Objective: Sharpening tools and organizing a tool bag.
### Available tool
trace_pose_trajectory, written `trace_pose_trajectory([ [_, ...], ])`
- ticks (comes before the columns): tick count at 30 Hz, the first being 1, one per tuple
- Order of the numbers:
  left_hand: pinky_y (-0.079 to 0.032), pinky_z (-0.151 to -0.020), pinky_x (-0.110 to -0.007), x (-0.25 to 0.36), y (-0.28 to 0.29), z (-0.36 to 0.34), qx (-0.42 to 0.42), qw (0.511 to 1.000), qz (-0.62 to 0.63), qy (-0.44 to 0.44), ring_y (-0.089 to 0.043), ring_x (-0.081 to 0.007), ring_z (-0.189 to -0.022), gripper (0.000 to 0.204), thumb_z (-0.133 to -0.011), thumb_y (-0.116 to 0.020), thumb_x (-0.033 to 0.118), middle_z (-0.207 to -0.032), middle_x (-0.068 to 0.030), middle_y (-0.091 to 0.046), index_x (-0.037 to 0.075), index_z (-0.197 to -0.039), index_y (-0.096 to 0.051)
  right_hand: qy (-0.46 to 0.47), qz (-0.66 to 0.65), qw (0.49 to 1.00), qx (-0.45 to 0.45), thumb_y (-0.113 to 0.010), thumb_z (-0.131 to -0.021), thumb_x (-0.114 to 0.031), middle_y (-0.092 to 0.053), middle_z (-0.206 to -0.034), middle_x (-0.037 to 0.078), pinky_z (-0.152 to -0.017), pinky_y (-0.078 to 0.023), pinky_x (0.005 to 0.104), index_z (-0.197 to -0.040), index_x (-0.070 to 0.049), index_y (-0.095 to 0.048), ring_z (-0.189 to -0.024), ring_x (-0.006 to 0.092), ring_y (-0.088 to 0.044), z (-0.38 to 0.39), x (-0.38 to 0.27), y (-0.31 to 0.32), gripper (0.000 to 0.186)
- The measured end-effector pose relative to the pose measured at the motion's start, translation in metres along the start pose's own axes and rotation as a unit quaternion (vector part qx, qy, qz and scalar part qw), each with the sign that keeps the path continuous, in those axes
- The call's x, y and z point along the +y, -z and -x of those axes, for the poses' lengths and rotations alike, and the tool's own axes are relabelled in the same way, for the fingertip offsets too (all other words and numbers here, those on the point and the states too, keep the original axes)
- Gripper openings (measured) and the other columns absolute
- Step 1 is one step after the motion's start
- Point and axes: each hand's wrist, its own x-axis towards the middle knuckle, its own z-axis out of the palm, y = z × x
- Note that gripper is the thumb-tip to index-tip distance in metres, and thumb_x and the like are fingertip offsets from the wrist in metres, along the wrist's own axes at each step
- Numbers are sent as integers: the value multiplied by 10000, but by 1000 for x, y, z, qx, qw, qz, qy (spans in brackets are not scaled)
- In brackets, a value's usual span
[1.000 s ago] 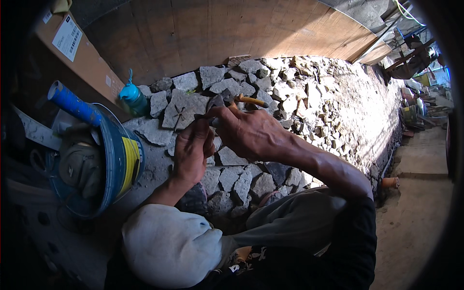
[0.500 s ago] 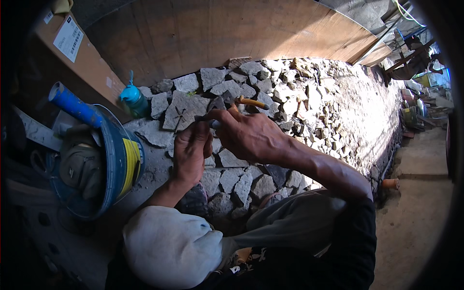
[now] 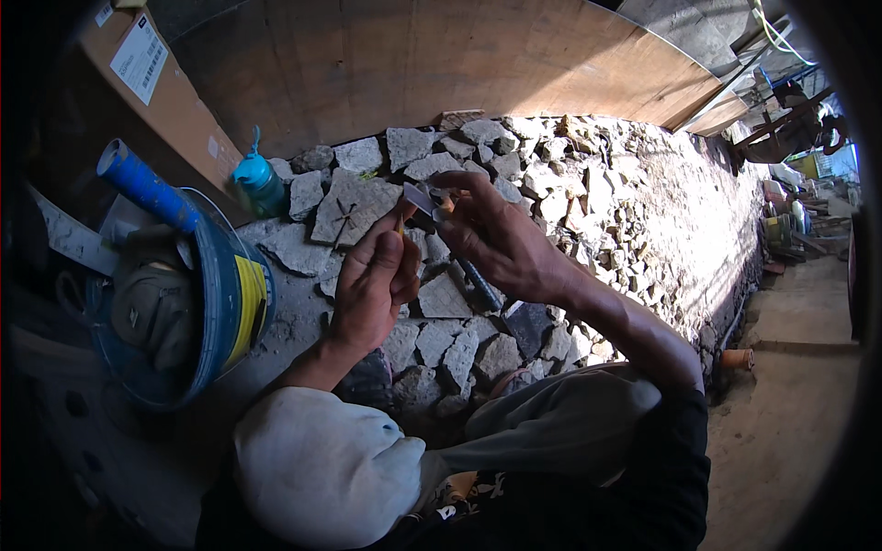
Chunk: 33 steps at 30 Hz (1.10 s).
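My left hand point(image 3: 369, 280) is raised over the broken stones, fingers curled in a pinch around something thin and yellowish, mostly hidden by the fingers. Close beside it, my right hand point(image 3: 503, 243) is bent round a metal tool point(image 3: 420, 198) with a flat, bright end. A dark, ribbed rod point(image 3: 481, 283) sticks out below the right palm; whether it belongs to the same tool I cannot tell. The bright end is at the left fingertips. Beneath both hands lie flat grey stone pieces, one slab point(image 3: 354, 209) bearing a dark crossed mark.
At left stands a blue bucket point(image 3: 262, 317) holding a blue tube point(image 3: 147, 188) and a dark cloth-like bundle point(image 3: 156, 298). A turquoise bottle point(image 3: 262, 188) stands by a cardboard box point(image 3: 175, 101). A curved wooden board point(image 3: 413, 69) borders the rubble point(image 3: 597, 202). My pale-clothed knee point(image 3: 326, 464) is near.
My right hand has turned and its fingers have lifted. The tool's bright end now shows and the dark rod points down; the orange, dark-tipped handle seen before no longer sticks out to the right.
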Motion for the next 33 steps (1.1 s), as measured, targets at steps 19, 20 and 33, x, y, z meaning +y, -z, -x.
trace_pose_trajectory([
  [19,-288,-504,-191,-6,8,2,-50,998,-21,-7,-293,-25,-564,508,-1020,-478,356,-680,74,-348,78,-1437,-393,124,270,952,-70,-554,-948,-267,-635,-812,210,-377,-403,403,-1280,-66,-309,-455,295,-560,-1,0,-10,459],
  [20,-288,-504,-191,-6,9,1,-48,999,-21,-4,-293,-25,-564,508,-1020,-478,356,-680,74,-348,78,-1437,-393,144,292,943,-63,-561,-941,-258,-635,-840,215,-378,-408,401,-1279,-66,-311,-460,293,-562,-3,1,-11,462],
  [33,-239,-464,-207,-10,8,2,6,1000,-22,-16,-275,-21,-525,288,-1017,-497,346,-646,79,-349,108,-1154,-584,147,309,938,-60,-577,-930,-238,-635,-866,199,-386,-439,402,-1226,-39,-372,-504,306,-594,-3,3,-13,412],
])
